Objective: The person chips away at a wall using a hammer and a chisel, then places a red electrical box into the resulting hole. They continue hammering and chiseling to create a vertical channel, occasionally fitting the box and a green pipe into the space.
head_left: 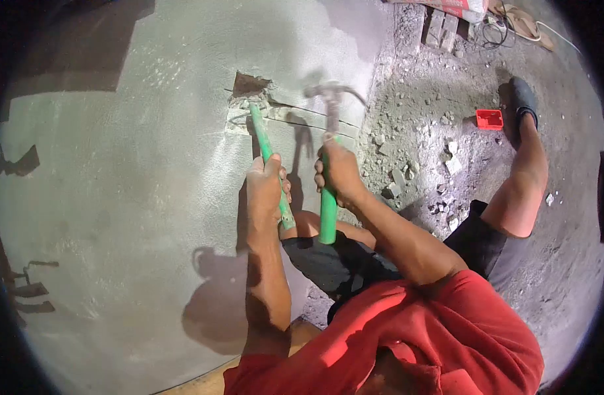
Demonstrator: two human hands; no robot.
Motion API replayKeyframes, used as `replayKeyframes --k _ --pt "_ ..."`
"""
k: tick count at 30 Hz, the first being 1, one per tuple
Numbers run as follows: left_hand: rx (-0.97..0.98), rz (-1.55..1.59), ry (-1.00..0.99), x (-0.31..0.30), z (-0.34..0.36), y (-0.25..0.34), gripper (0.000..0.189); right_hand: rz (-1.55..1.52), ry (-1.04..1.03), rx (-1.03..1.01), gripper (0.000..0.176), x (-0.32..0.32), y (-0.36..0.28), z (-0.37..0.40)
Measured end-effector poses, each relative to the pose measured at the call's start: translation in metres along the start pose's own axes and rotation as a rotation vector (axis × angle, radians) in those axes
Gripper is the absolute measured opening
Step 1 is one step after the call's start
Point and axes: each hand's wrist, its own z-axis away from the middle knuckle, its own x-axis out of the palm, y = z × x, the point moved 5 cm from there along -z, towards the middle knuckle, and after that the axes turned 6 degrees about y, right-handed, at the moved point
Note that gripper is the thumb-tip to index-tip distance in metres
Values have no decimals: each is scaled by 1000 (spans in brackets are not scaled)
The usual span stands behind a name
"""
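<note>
Green chisel (261, 135) at chipped notch (249, 85) — hammer (327, 220) blurred, green-handled

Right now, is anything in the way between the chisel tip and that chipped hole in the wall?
Nothing visible. The left hand holds the green chisel with its tip at the chipped hole in the wall; the right hand holds the hammer to the side, clear of that path.

Grey plastered wall (118, 164), rubble-strewn floor (433, 131)
</note>
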Motion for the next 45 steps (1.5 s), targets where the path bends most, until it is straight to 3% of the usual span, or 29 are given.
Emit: replayKeyframes --k 4,5,8,10,13,14,16,17,18,20,24,26,27,30,33,36,38,42,45 --pt "-3 0 -21 1 -6 -5 20 -66 -33 -7 43 14 4 -6" --pt "0 13 -29 0 -5 -4 19 110 -168 72 43 21 9 -12" --pt "5 4 -10 3 -3 -2 18 155 -179 177 43 15 2 -13" --pt "7 4 -7 5 -9 -4 18 213 -139 121 44 9 2 -11" --pt "-9 -26 12 3 -2 -4 18 -308 120 -44 48 12 8 -6" --pt "-3 -33 10 5 0 1 18 -310 117 -44 48 15 10 -10" --pt "9 -22 -8 5 -5 -1 19 269 -181 83 49 35 8 -10" --pt "12 -7 -23 5 -7 -2 19 222 -106 208 48 23 3 -10" --pt "17 -3 -31 6 -5 0 19 222 -102 198 48 12 -1 -12" --pt "-40 -26 11 5 -2 0 18 189 -77 36 40 -10 -10 -19" --pt "-24 -53 23 0 -3 -3 18 -448 213 -83 41 1 -6 -14" --pt "-17 -39 -37 -1 -10 -9 19 44 -102 -9 42 21 21 -18" --pt "-11 -35 -45 -1 -11 -12 19 333 -235 122 42 32 15 -16" --pt "-44 38 -48 -3 -14 -13 21 250 -198 11 48 27 -6 -24" --pt "-44 60 -61 -10 -6 -10 23 -83 -3 5 46 -8 -13 -29" --pt "5 187 -123 -13 0 -3 32 -229 -1 5 46 -40 -23 -19" --pt "109 396 -181 -15 3 2 43 -239 31 5 45 -54 -24 -22" --pt "96 126 -122 8 13 -19 46 -221 69 18 45 -62 -29 -20" --pt "43 143 -81 4 17 -27 45 -56 69 21 44 -58 -39 -12"
